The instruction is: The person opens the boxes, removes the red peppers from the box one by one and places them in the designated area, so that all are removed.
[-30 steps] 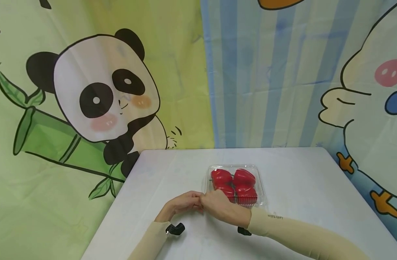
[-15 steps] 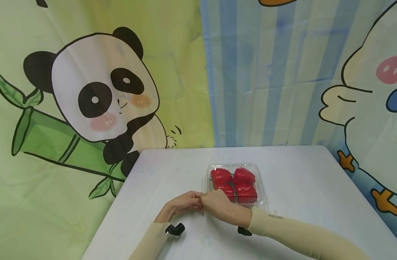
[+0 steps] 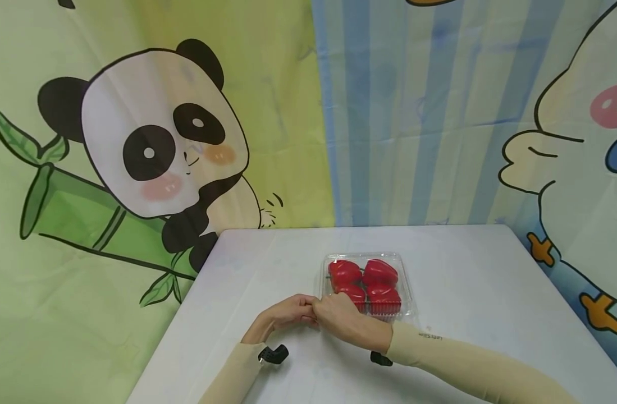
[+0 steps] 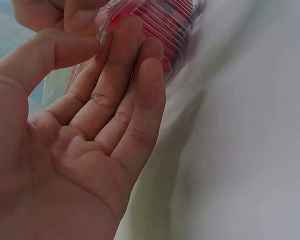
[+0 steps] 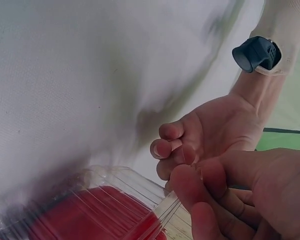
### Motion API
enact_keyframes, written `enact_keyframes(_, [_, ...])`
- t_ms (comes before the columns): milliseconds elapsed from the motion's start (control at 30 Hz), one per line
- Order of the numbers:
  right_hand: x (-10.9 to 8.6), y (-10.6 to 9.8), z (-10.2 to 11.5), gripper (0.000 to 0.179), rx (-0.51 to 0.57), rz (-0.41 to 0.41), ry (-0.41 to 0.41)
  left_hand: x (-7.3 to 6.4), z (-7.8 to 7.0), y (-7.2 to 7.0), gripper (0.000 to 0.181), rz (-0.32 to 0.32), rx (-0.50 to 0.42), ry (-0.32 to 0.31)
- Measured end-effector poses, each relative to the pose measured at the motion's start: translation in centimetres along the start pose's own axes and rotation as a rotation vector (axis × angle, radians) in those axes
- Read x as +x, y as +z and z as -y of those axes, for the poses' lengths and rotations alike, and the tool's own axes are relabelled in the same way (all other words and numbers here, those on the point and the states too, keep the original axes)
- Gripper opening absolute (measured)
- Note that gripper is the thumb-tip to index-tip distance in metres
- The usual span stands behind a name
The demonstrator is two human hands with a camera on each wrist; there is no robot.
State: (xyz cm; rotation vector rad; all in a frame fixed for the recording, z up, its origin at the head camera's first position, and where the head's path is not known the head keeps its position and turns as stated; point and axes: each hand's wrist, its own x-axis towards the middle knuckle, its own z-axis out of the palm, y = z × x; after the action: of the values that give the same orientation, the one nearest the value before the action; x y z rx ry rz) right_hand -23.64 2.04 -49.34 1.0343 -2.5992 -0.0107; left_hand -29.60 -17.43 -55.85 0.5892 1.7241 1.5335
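Note:
A clear plastic clamshell box (image 3: 408, 303) with several red bell peppers (image 3: 381, 273) inside stands on the white table. At its near left corner my two hands meet. My left hand (image 3: 288, 313) pinches the box's edge between thumb and fingertips; in the left wrist view its palm (image 4: 65, 165) faces the camera. From the right, my right hand (image 3: 351, 322) pinches the same corner, thumb against a curled index finger in the right wrist view. The ribbed plastic wall (image 5: 125, 195) lies right beside these fingers. The exact pinched rim is mostly hidden by the fingertips.
The white table (image 3: 465, 280) reaches back to a hanging cloth (image 3: 389, 140) printed with a panda and other cartoon figures. A small black camera (image 3: 273, 354) is strapped to the left wrist, another (image 3: 381, 359) to the right.
Both hands stay at the same corner and the box has not visibly moved. Only the head view has shifted slightly.

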Motion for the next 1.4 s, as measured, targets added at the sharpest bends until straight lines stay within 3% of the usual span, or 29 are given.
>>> enact_keyframes(500, [0.3, -0.3, 0.2, 0.020, 0.032, 0.019, 0.014, 0.1, 0.2, -0.2, 0.024, -0.007, 0.029, 0.014])
enact_keyframes(667, [0.7, -1.2, 0.3, 0.021, 0.064, 0.036, 0.016, -0.1, 0.2, 0.1, 0.029, -0.009, 0.028, -0.016])
enact_keyframes(967, [0.3, -1.9, 0.2, 0.033, -0.051, 0.036, -0.007, 0.2, 0.3, -0.1, 0.036, -0.034, 0.008, -0.031])
enact_keyframes(1033, [0.0, -2.1, 0.0, 0.038, -0.070, 0.026, -0.014, 0.3, 0.2, 0.0, 0.035, -0.055, 0.047, -0.031])
enact_keyframes(1133, [-0.6, -2.4, -0.5, 0.045, -0.087, 0.010, -0.018, 0.4, -0.4, 0.4, 0.032, -0.116, 0.176, -0.004])
enact_keyframes(1300, [-2.3, -2.7, -1.7, 0.046, -0.088, -0.052, -0.027, 0.5, -1.9, 1.1, 0.024, -0.312, 0.451, 0.032])
enact_keyframes(1400, [-3.4, -3.0, -2.6, 0.044, -0.074, -0.092, -0.025, 0.6, -2.8, 1.3, 0.036, -0.409, 0.600, 0.048])
